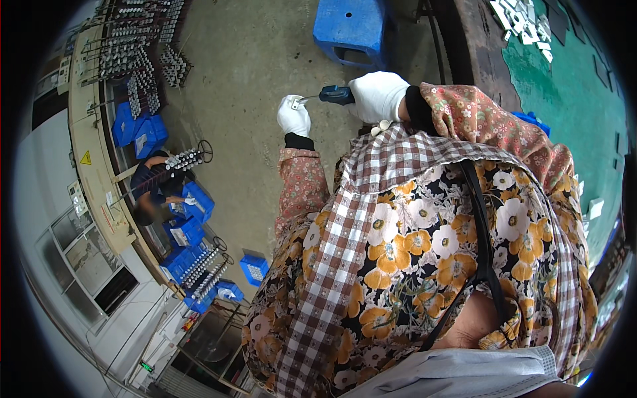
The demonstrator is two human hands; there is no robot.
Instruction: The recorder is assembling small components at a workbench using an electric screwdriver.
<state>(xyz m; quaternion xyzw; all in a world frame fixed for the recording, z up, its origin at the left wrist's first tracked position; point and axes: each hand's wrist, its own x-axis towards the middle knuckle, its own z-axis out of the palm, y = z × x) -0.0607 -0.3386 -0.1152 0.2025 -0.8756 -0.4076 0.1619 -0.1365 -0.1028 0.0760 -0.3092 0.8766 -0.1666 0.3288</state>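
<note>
My left hand (294, 117), in a white glove, pinches a small pale flat piece (296, 104) with what looks like a hole in it. In my right hand (379, 95), also gloved, is a hand tool (337, 95) with a dark blue handle and a thin metal shaft. The shaft points left and its tip is at the small piece; whether it touches or enters the hole is too small to tell. Small whitish rounded pieces (380, 127) lie just below my right wrist, by the checked apron edge (398, 149).
A blue plastic stool (348, 30) stands ahead. At the right, a green-topped table (564, 99) bears scattered white pieces (522, 23). On the left are blue crates (186, 232), racks of small metal parts (136, 60), and a person (149, 179) bent over a crate.
</note>
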